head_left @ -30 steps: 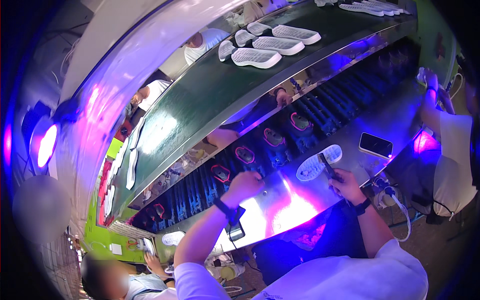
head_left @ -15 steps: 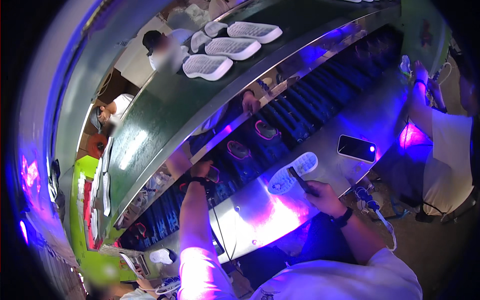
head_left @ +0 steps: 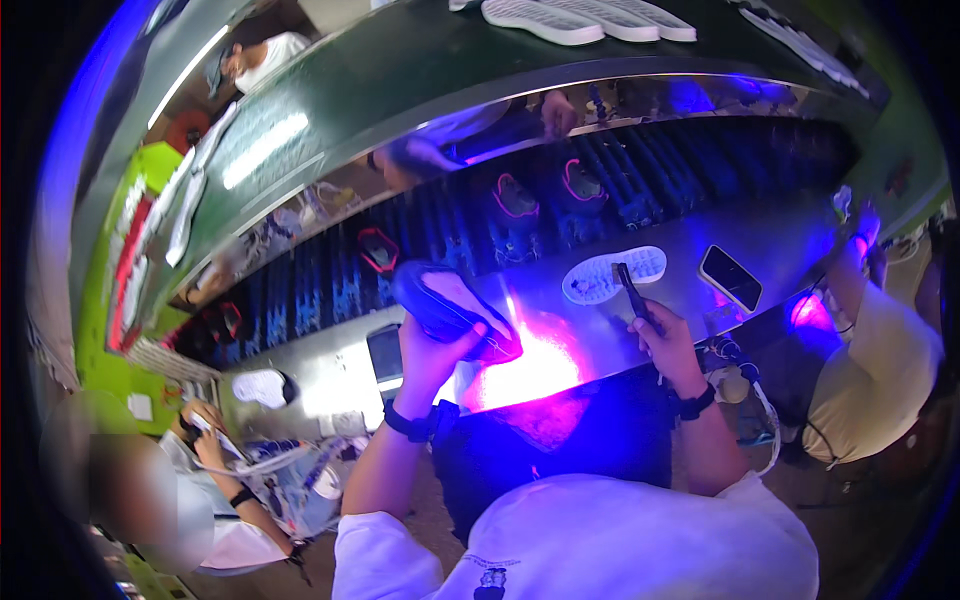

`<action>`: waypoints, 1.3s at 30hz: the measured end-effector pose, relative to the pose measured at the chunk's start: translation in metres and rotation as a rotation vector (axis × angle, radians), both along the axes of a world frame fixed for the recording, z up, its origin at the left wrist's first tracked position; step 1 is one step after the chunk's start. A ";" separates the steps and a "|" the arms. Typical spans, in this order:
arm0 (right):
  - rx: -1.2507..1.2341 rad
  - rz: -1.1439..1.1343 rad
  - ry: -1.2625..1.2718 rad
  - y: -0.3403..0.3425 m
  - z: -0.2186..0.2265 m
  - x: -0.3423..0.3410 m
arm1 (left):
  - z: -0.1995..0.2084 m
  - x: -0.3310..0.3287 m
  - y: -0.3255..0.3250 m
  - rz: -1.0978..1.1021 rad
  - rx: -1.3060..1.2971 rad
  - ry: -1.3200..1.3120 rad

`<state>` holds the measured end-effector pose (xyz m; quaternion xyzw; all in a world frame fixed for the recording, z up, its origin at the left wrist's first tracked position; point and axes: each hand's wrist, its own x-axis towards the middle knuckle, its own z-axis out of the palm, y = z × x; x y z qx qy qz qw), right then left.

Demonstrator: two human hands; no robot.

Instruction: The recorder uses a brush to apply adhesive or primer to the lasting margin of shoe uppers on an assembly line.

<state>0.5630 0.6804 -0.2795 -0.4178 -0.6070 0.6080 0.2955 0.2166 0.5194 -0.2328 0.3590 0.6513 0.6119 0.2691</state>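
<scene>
My left hand (head_left: pixel 428 365) grips a dark shoe upper (head_left: pixel 440 305), tilted so its pale underside faces up. It is held over the near metal ledge, beside a bright pinkish-violet glow. In my right hand (head_left: pixel 668 342) is a dark-handled brush (head_left: pixel 631 288), its far end over a white shoe sole (head_left: pixel 590 282). That sole lies on the ledge with its cupped inner side up. Whether the brush touches it, I cannot tell.
Behind the ledge runs a dark slatted conveyor (head_left: pixel 440 235) carrying pink-rimmed shoe uppers (head_left: pixel 515 203). A phone (head_left: pixel 731 278) lies right of the sole. White soles (head_left: pixel 575 22) rest on the raised green belt (head_left: pixel 350 110). Co-workers sit at both sides; another white sole (head_left: pixel 259 388) lies left.
My left hand has come back from the conveyor with a shoe upper in it. My right hand still holds the brush by the sole. The whole view has turned.
</scene>
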 end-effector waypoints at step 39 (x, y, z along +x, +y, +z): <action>0.284 0.333 -0.196 -0.117 -0.001 -0.037 | -0.056 0.120 -0.146 -0.336 0.019 1.008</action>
